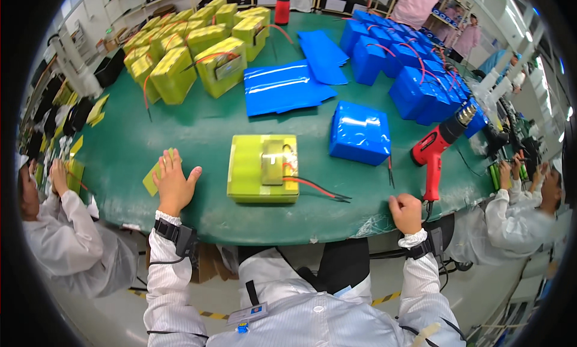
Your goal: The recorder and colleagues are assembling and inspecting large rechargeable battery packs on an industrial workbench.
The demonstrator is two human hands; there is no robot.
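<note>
My left hand (174,186) lies flat with fingers spread, partly over a small yellow-green sheet (150,180) on the table. My right hand (406,213) rests curled at the table's front edge, with nothing seen in it. Between my hands sits a yellow-green battery pack (246,169), apart from both; its red and black leads (318,187) trail to the right. Behind it to the right is a pack in shiny blue wrap (360,132). Just beyond my right hand, a red heat gun (433,157) stands with its metal nozzle pointing up and away.
Several yellow-green packs (174,76) stand at the far left of the green table (198,121). Flat blue wrap sleeves (279,87) lie at the back middle. Several blue packs (412,93) crowd the far right. People in white coats work at the left (78,239) and right (511,221).
</note>
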